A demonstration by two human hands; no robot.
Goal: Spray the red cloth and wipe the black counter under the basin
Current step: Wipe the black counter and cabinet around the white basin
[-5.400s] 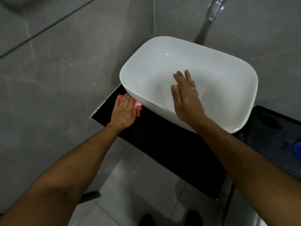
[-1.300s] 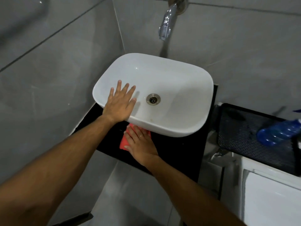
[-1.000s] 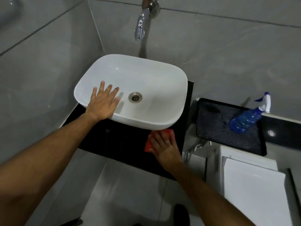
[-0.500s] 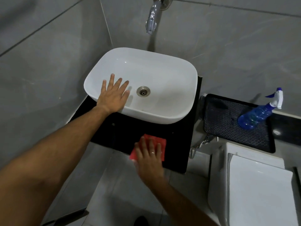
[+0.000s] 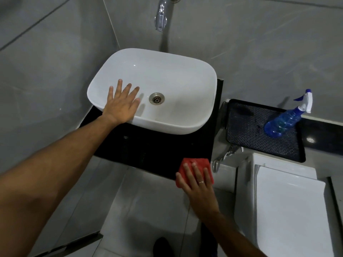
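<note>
A person's right hand (image 5: 197, 184) presses a folded red cloth (image 5: 194, 165) flat against the near right corner of the black counter (image 5: 148, 151), fingers extended and lying together on top of the fabric, a ring visible on one of them. The cloth overhangs the counter's near edge slightly. The left hand (image 5: 121, 104) rests palm down on the near left rim of the white basin (image 5: 176, 80), fingers spread apart and reaching into the bowl, holding nothing. The basin sits on the far part of the counter, its metal drain (image 5: 156, 98) just right of the left hand's fingertips. A chrome tap (image 5: 161, 17) juts from the grey tiled wall (image 5: 259, 43) above the basin's far side. To the right, well apart from the cloth, a blue spray bottle (image 5: 284, 121) with a white and blue trigger head stands on a black perforated tray (image 5: 246, 130). Near and right of the tray is a white toilet lid (image 5: 287, 210). A dark shoe (image 5: 162, 246) shows on the grey floor tiles (image 5: 144, 201) at the near edge of the view.
</note>
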